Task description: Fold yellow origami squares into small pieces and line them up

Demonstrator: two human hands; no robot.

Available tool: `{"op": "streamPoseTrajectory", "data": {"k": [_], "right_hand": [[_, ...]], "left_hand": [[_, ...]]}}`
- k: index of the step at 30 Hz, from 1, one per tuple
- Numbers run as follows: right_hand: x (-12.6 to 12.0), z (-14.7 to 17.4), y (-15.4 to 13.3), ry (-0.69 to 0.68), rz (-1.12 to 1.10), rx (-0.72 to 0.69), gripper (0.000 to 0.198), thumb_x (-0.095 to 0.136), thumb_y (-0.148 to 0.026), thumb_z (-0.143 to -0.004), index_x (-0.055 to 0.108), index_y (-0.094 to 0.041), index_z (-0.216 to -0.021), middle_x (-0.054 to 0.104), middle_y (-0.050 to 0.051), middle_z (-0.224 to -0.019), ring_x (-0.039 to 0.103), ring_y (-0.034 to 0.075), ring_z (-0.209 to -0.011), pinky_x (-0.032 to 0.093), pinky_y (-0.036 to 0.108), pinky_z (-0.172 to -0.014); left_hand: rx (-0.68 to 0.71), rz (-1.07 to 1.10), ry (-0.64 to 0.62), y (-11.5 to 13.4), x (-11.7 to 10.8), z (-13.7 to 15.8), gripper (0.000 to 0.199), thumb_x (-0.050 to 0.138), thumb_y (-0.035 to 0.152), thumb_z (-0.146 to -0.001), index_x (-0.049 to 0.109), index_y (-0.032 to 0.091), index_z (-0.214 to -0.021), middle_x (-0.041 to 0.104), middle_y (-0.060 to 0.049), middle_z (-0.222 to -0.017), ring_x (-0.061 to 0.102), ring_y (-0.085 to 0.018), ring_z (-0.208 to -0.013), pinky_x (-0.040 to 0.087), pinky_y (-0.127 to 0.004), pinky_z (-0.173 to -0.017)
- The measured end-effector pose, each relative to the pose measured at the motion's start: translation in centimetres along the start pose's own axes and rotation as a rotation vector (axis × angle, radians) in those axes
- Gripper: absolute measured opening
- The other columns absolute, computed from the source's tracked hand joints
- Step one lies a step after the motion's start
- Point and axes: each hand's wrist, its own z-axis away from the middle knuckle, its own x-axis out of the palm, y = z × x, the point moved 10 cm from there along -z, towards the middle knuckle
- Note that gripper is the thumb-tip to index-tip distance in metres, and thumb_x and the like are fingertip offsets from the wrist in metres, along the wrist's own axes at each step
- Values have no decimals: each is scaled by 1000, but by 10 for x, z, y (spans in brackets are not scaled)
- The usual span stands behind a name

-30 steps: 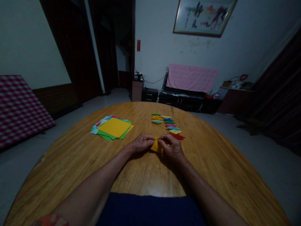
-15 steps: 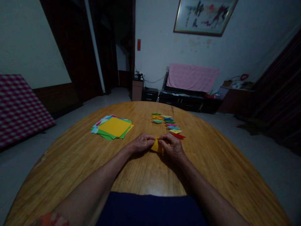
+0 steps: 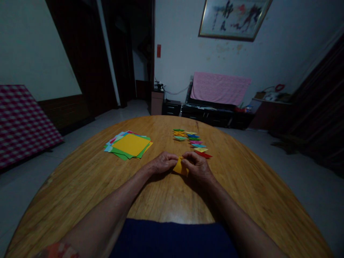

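A small folded piece of yellow paper (image 3: pixel 180 168) is held between my two hands, just above the wooden table (image 3: pixel 166 200). My left hand (image 3: pixel 163 163) pinches its left edge between thumb and fingers. On the other side, my right hand (image 3: pixel 198 165) grips the upper right part with thumb and forefinger. The fingers hide some of the folds. Right beyond my right hand lies a red folded paper piece (image 3: pixel 203 154), at the near end of a row of folded papers in several colours, among them a pink one (image 3: pixel 196 142).
To the left on the table is a loose stack of coloured square sheets (image 3: pixel 131 145), yellow on top. A second short row of folded pieces, with a pale green one (image 3: pixel 180 138), lies at the far middle. Past the table stands a low black cabinet (image 3: pixel 209 114).
My right hand has shifted very slightly, and a little more of the yellow paper's right side shows. The left hand stays in place.
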Motion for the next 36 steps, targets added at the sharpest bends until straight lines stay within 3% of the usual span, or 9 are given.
{"op": "streamPoseTrajectory", "data": {"k": [5,12,20,27,36], "right_hand": [[2,0,1,-39,-40,26,22,63,-29,-78,67,-20,-98,69,6,-87,65,19,-75,52,30,-62],[5,1,-3,-64,-15,48,13,59,-29,-79,67,-20,-82,67,4,-73,62,17,-64,50,28,-55],[-4,0,-8,61,-58,84,16,60,-33,-74,65,-20,-82,65,3,-70,60,17,-64,46,26,-51],[-2,3,-8,113,-223,180,15,64,-33,-72,65,-23,-82,66,2,-73,60,18,-71,47,28,-57],[5,5,-9,56,-235,212,22,67,-39,-70,69,-20,-81,66,4,-72,61,19,-70,47,29,-58]], "left_hand": [[10,34,-23,0,3,-1,15,58,21,-73,68,10,-76,60,-2,-67,50,-9,-59,37,-21,-56],[1,67,-59,-3,6,-4,17,56,19,-73,69,11,-79,60,-2,-68,54,-11,-62,42,-23,-61],[29,-1,77,6,-5,-3,24,55,25,-77,69,11,-90,63,-5,-76,55,-11,-64,38,-21,-55],[45,-78,190,13,-10,0,19,63,32,-73,66,13,-76,60,-2,-70,50,-9,-59,34,-20,-54],[80,-190,168,8,-18,-4,19,61,31,-73,65,12,-70,53,1,-60,44,-8,-53,29,-21,-50]]}}
